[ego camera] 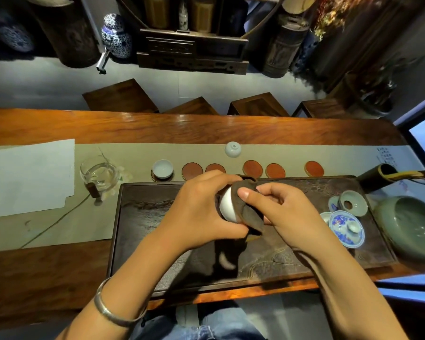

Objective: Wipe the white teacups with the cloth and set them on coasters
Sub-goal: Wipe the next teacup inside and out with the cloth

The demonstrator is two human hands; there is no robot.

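Teacup (pixel 227 207) held above dark tea tray (pixel 157 241), on its side. Your left hand (pixel 201 212) grips cup body. Your right hand (pixel 287 214) pinches brown cloth (pixel 248 207) against cup. Second cup (pixel 162 169) sits on coaster; third cup (pixel 233 149) inverted on runner (pixel 133 153) behind bare coasters (pixel 252 168).

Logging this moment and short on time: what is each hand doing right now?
Left hand: grip closed around the white teacup.
Right hand: grip closed on the brown cloth, thumb pressing it against the cup.

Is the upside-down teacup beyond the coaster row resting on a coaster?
No: the inverted teacup sits on the bare runner, behind the red coasters.
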